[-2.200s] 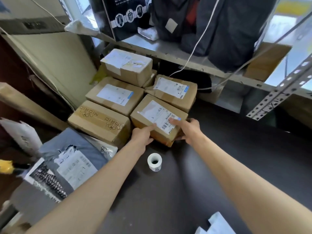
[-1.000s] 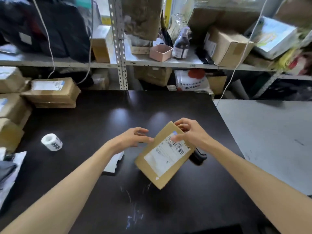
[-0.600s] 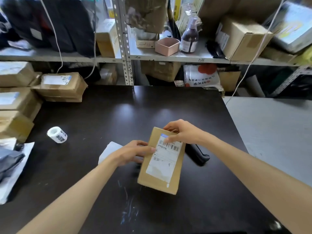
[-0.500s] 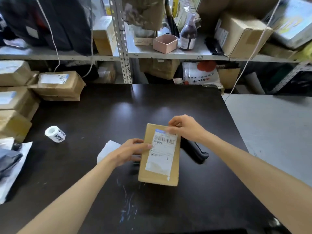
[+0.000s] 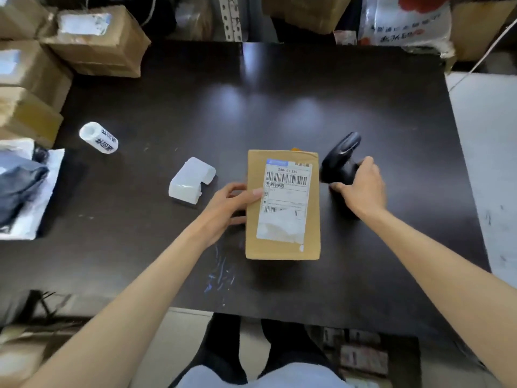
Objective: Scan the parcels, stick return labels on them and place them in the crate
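A small brown cardboard parcel [image 5: 282,205] lies flat in the middle of the dark table [image 5: 251,113], its white barcode label facing up. My left hand [image 5: 228,208] holds the parcel's left edge, thumb on top of the label. Just right of the parcel lies a black handheld scanner [image 5: 340,158], and my right hand [image 5: 361,189] has its fingers curled round the scanner's handle. A roll of return labels [image 5: 98,138] lies on its side at the table's left.
A white plastic holder [image 5: 191,180] sits left of the parcel. More cardboard parcels [image 5: 95,43] are stacked at the far left, with a grey poly mailer [image 5: 19,189] in front of them. Shelving with boxes and a white sack [image 5: 402,21] stands behind the table. No crate is in view.
The parcel was carried from the left stack to the table's middle and laid flat. My right hand left the parcel's top edge and took hold of the scanner.
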`<state>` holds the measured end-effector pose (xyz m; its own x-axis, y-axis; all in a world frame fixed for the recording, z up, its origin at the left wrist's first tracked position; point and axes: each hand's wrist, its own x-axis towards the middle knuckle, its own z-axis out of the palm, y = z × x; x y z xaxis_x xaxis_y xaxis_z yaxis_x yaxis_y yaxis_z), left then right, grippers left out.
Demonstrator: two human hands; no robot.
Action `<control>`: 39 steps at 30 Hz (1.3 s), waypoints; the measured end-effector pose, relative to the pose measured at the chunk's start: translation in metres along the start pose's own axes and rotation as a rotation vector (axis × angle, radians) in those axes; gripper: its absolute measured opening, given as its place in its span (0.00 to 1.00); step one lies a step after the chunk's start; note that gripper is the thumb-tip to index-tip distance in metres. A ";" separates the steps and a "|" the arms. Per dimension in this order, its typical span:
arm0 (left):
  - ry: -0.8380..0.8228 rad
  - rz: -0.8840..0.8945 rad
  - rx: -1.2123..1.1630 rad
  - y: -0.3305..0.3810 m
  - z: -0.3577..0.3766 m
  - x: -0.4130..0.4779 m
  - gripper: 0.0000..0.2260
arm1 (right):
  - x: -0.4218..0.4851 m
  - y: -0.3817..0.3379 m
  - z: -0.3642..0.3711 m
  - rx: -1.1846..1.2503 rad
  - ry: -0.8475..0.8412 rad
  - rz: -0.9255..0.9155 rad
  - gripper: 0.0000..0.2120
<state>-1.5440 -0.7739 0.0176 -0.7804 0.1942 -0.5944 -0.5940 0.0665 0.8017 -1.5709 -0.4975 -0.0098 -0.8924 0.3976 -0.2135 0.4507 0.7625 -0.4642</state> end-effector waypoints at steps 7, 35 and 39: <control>0.111 0.073 -0.091 -0.005 0.016 0.002 0.36 | -0.039 -0.027 -0.036 0.700 -0.077 0.151 0.14; 0.092 0.089 -0.184 -0.009 -0.006 -0.010 0.25 | -0.197 -0.115 -0.082 0.781 -0.290 0.055 0.07; 0.076 0.086 -0.190 -0.007 -0.009 -0.010 0.25 | -0.199 -0.117 -0.084 0.803 -0.262 0.043 0.08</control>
<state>-1.5339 -0.7846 0.0175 -0.8382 0.1161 -0.5328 -0.5447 -0.1343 0.8278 -1.4444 -0.6229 0.1593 -0.8955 0.2117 -0.3914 0.4207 0.1159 -0.8998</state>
